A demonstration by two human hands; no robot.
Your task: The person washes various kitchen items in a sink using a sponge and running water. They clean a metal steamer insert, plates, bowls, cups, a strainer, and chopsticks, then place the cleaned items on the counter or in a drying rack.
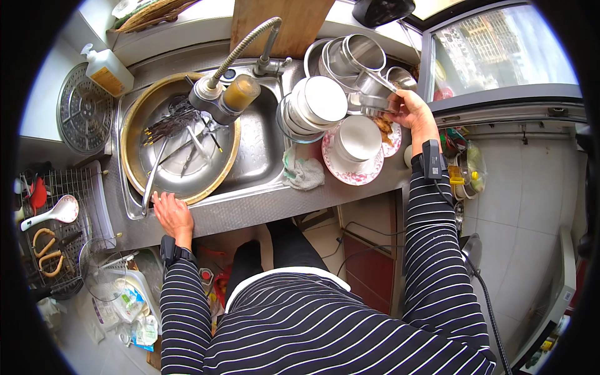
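My left hand [174, 216] lies flat on the sink's front edge, its fingertips at the rim of a large steel basin [125, 154]. Beside it a metal utensil handle [152, 180] leans over that rim. Inside the basin are dark chopsticks [172, 123] with yellow tips and other utensils in shallow water. My right hand [415, 112] has its fingers around stainless steel cookware [372, 104] at the back right; its fingers partly hide the grip. A stack of white bowls [326, 99] and a white bowl [359, 137] on a pink-patterned plate [352, 174] stand nearby.
A faucet with a flexible hose [243, 41] and a filter head [206, 96] overhangs the basin. A cloth [303, 169] lies on the counter edge. Steel pots [365, 50] are piled by the open window [504, 51]. At left are a soap bottle [111, 70] and wire rack [86, 187].
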